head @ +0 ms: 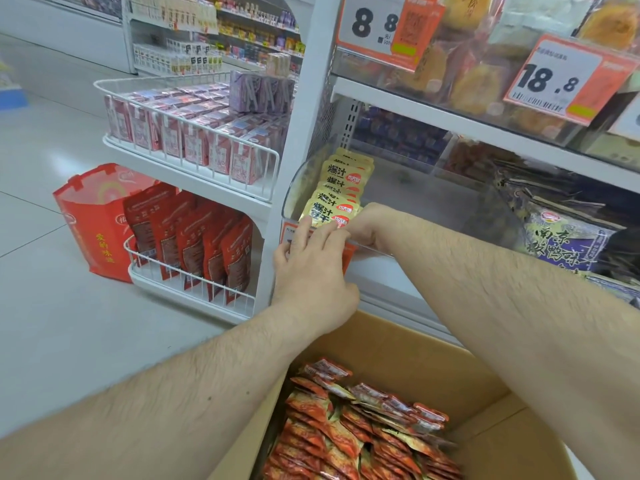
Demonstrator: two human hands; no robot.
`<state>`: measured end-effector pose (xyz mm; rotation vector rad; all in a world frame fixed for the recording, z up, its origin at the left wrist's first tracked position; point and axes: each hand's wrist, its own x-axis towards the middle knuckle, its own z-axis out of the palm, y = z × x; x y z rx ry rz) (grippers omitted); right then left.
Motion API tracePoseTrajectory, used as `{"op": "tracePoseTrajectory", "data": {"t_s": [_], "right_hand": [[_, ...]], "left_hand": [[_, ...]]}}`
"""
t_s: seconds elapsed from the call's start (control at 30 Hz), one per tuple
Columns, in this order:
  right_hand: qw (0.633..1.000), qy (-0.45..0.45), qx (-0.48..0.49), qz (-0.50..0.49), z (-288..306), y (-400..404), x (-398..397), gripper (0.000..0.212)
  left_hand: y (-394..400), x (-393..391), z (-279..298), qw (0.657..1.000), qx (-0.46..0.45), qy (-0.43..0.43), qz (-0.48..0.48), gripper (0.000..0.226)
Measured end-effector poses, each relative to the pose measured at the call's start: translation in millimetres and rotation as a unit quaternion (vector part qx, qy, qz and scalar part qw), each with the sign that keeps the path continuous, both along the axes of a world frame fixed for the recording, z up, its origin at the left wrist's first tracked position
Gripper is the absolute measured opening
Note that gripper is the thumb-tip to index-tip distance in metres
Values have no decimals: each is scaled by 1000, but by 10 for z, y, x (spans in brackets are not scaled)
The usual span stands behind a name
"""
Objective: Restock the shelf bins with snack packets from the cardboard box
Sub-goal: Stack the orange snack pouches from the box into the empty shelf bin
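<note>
Both hands meet at the front lip of the clear shelf bin (294, 188), near the centre of the view. The left hand (313, 268) reaches up with its fingers fairly straight, the fingertips touching the front yellow packet (327, 213). The right hand (367, 226) curls over the bin's front edge at 3 o'clock of that packet; whether it pinches the packet's corner or only the rim is unclear. The yellow packets stand in one leaning row at the bin's left side, with much bare bin floor toward 2 o'clock. The cardboard box (398, 344) sits open at 6 o'clock, holding red snack packets (349, 431).

The step looks like squaring up the front of the row. To do it well, press the row back gently with flat fingers so the packets stand face-forward, steady the rim with the other hand, and keep the row tight to the left wall, leaving room for more beside it.
</note>
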<state>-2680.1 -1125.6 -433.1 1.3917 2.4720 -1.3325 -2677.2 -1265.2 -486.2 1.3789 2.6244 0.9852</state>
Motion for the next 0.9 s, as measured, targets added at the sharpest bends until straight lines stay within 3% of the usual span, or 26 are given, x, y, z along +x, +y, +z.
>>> {"op": "tracePoseTrajectory", "data": {"t_s": [0.07, 0.13, 0.23, 0.3, 0.37, 0.47, 0.57, 0.67, 0.77, 0.9], "right_hand": [[993, -6, 115, -23, 60, 30, 117, 35], [946, 23, 321, -27, 73, 43, 327, 37], [849, 222, 479, 20, -64, -199, 862, 17], [831, 292, 471, 28, -330, -356, 1220, 15], [869, 267, 417, 19, -729, -380, 1491, 17], [941, 152, 302, 1, -1371, -300, 1778, 24], [977, -16, 213, 22, -2043, -176, 1988, 18], [976, -129, 174, 23, -2581, -75, 2174, 3], [956, -165, 242, -9, -2887, 82, 2297, 29], [937, -224, 269, 18, -3188, 236, 2320, 31]], "left_hand": [[-17, 7, 0, 999, 35, 19, 5, 68], [-41, 26, -12, 994, 90, 54, 11, 59], [-59, 131, -76, 996, 75, -28, -51, 42], [-63, 234, -183, 988, -24, -107, -108, 39], [-64, 319, -311, 972, -127, -140, -142, 42], [-63, 406, -441, 952, -200, -169, -160, 39], [-37, 427, -535, 941, -229, -184, -167, 33], [14, 440, -633, 929, -253, -203, -176, 28], [80, 471, -698, 924, -263, -214, -178, 25], [156, 550, -771, 915, -281, -222, -188, 25]]}}
